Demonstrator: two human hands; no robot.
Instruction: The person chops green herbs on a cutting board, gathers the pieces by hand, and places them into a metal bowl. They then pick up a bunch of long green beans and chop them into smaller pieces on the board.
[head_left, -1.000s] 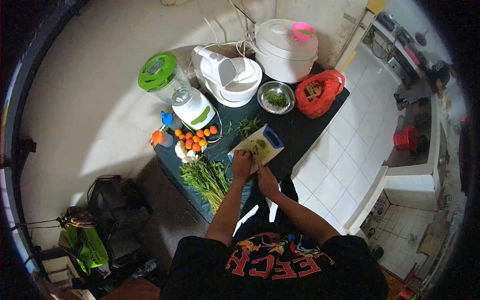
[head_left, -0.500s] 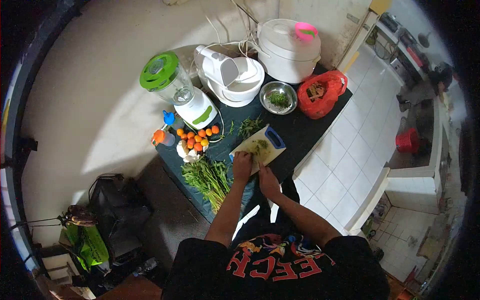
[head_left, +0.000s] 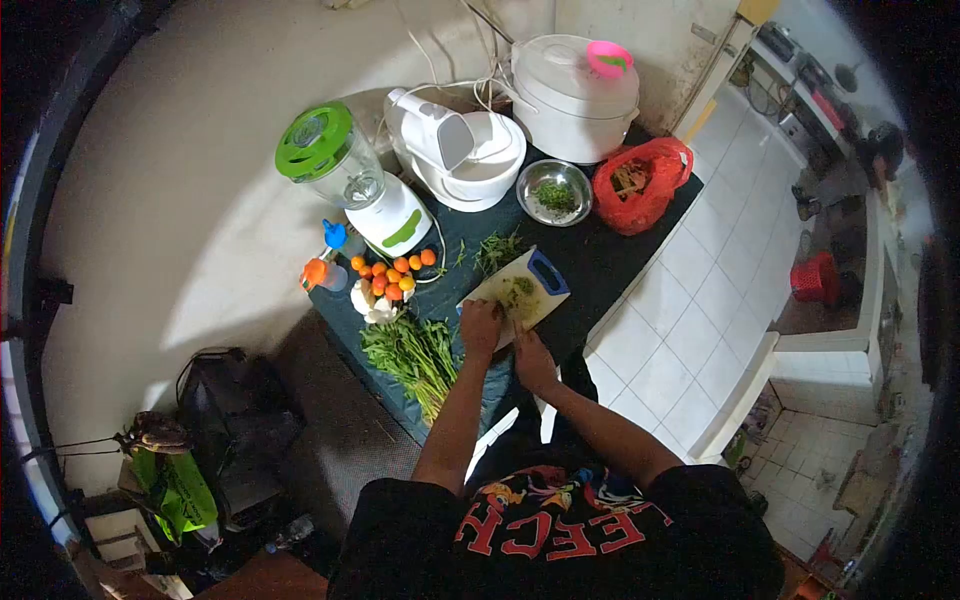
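Observation:
A pale cutting board with a blue handle lies on the dark counter, with a small heap of chopped greens on it. My left hand rests curled on greens at the board's near end. Just to its right, my right hand is closed around a knife whose thin blade points at the board; the blade is hard to make out. A bundle of long leafy greens lies left of my left forearm.
Behind the board are loose herb sprigs, a steel bowl of chopped greens, a red plastic bag, a white rice cooker, a stand mixer and a green-lidded blender. Small orange fruits and garlic sit left. The white tiled floor lies right.
Both hands stay at the near end of the board with only small shifts. Nothing was picked up or put down.

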